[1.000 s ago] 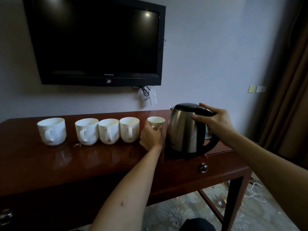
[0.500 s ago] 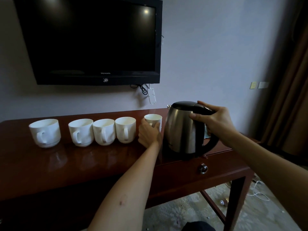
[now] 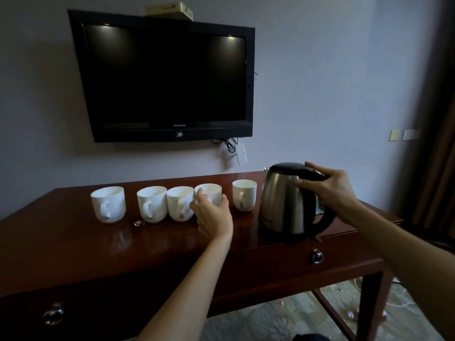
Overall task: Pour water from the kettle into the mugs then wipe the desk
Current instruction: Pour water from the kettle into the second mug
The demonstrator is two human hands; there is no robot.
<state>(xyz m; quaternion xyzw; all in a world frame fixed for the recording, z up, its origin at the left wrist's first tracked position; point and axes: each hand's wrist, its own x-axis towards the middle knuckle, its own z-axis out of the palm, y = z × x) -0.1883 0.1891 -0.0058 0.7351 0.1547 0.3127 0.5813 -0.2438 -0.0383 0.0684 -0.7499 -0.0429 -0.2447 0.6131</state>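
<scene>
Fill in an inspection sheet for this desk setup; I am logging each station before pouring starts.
Surface: dark glossy wooden desk, two ring-pull drawers.
Job's things: five white mugs in a row, handles toward the camera; steel kettle upright at the right end, lid shut. No wiping cloth seen.
Clutter: small metal object in front of the second mug from the left.
Hands: left hand spread around the fourth mug, fingers relaxed; right hand grips the kettle's handle top.
Cables: power strip and cords hang under the television; white cable on the floor.
Surroundings: plain wall, curtain at right, box on top of the television.
</scene>
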